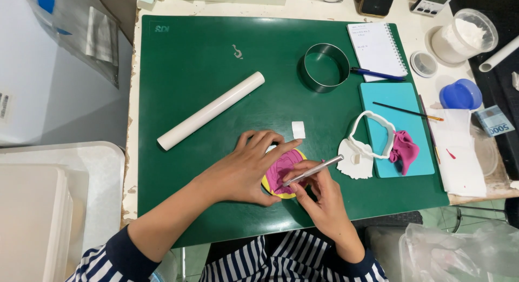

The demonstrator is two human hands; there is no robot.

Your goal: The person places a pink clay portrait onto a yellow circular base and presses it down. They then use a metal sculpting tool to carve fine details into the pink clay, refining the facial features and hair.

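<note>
while the left hand (pixel 246 166) half hides the pink disc (pixel 284 171) it steadies, the right hand (pixel 319 193) grips a metal tool (pixel 313 170).

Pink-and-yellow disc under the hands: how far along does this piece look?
Done: a pink layer sits on the yellow disc, with shapes already on it. In hand: the left hand steadies it while the right hand works it with a metal tool. Left: pink paste and white cut-outs lie unused nearby.

Flat round yellow disc (pixel 282 179) topped with pink shaped paste, lying under left hand (pixel 250 168) fingertips, thin silver tool (pixel 313 170) slanted across it, gripped pen-like in right hand (pixel 323 198)
</note>
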